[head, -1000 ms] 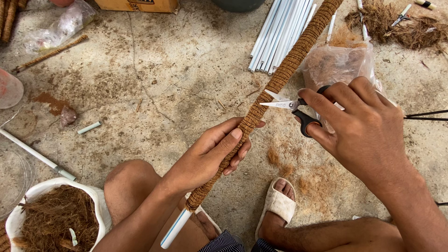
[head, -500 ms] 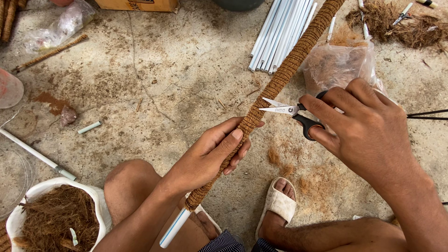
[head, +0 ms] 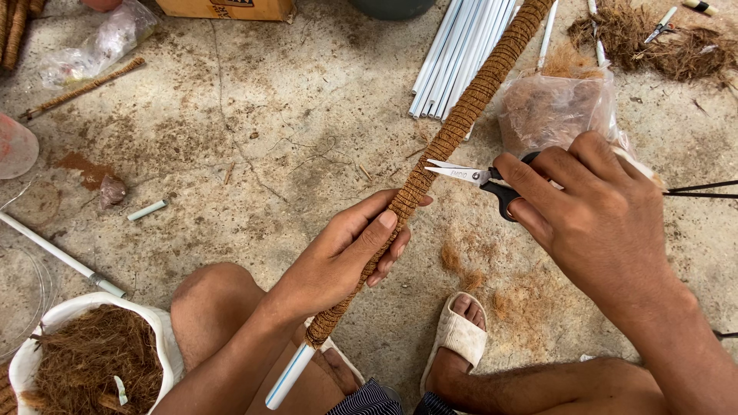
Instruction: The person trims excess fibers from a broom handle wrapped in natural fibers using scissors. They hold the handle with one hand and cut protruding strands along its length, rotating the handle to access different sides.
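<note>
Since a second ago, scissors (head: pixel 480 178) have dropped slightly and slid along the wrapped pole (head: pixel 442 150) toward the left hand (head: pixel 350 257); blades now sit narrower, tips just beside the coil — judged to be mid-trim of stray fibre, not yet clear of the wrap. Pole itself barely shifted: it runs diagonally from the lower left, between the knees, up past the top edge. Left hand grips it near the lower end, fingers curled closed around the shaft, thumb laid along the top. Right hand (head: pixel 592 223) holds the scissors by black loop handles, fingers closed through them. Pole surface is brown coir rope wound in tight, ridged turns, rough and hairy; the bare white plastic pipe end (head: pixel 288 376) shows below the wrap, smooth with a thin blue stripe. Outward — a clear bag of loose fibre (head: pixel 553 107) behind the scissors, a bundle of white pipes (head: pixel 453 54) just beside the pole, a white sack of coir (head: pixel 92 361) lower left, fibre dust on cracked concrete floor (head: pixel 254 154).
</note>
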